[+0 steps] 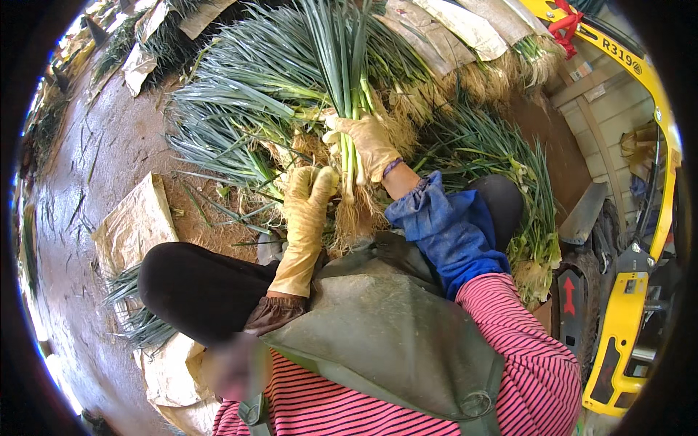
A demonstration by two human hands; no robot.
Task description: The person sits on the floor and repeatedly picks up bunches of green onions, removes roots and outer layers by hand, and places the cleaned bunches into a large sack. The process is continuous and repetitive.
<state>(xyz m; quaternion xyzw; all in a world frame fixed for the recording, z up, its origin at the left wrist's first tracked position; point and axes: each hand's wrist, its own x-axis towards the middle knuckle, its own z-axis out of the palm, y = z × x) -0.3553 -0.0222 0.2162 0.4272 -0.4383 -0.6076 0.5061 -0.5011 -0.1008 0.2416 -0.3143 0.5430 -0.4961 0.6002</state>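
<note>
My right hand (366,143), in a tan glove, is closed around a bunch of green onions (348,103) held upright, dark leaves away from me and stringy roots towards my lap. My left hand (306,201), in a yellowish rubber glove, is just left of the bunch's white stems. Its thumb and fingers are raised close to the roots; whether they touch or pinch anything is not clear. Behind both hands lies a large heap of green onions (245,82), leaves mostly pointing left and away. A dark green apron (381,321) covers my lap below the roots.
More green onions (529,201) lie at the right by my knee. Wrapped bundles (469,32) lie at the back right. Beige sheets (139,223) rest on the wet floor (109,158) at left. A yellow machine frame (662,180) and a tracked undercarriage (591,289) stand on the right.
</note>
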